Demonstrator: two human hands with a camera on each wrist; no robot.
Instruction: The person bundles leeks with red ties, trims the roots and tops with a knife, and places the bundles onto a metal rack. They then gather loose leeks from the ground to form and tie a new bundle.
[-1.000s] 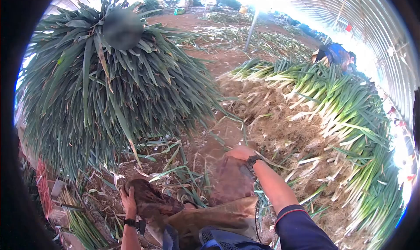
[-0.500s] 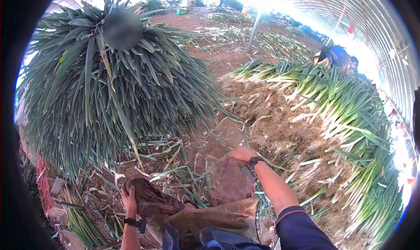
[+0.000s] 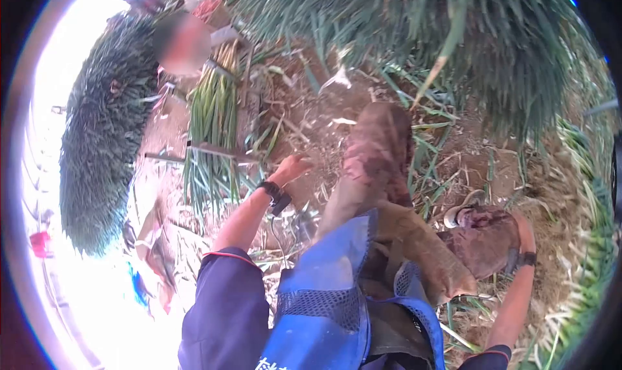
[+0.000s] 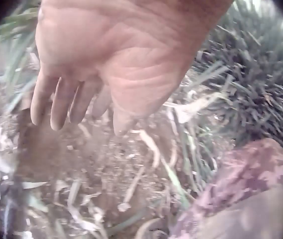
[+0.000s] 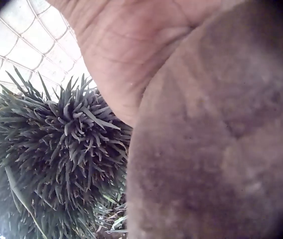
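Note:
My left hand (image 3: 290, 170) is held out over the littered soil, right of a bundle of green onions (image 3: 217, 104) in the head view. In the left wrist view the hand (image 4: 106, 64) has its fingers loosely extended and holds nothing. My right hand (image 3: 525, 232) rests on the knee of my brown trousers (image 3: 483, 243) at the right. The right wrist view shows its palm (image 5: 131, 45) against the cloth (image 5: 216, 139); its fingertips are hidden there.
A large heap of green leaves (image 3: 414, 26) stands beyond my knees, and another long heap (image 3: 107, 137) is at the left. Onions with roots (image 3: 593, 240) line the right edge. A dark bar (image 3: 220, 151) crosses the bundle.
The head view has swung to the left, bringing the onion bundle nearer the middle. My left hand has left my knee and moved out toward the bundle; the right hand is still on the other knee.

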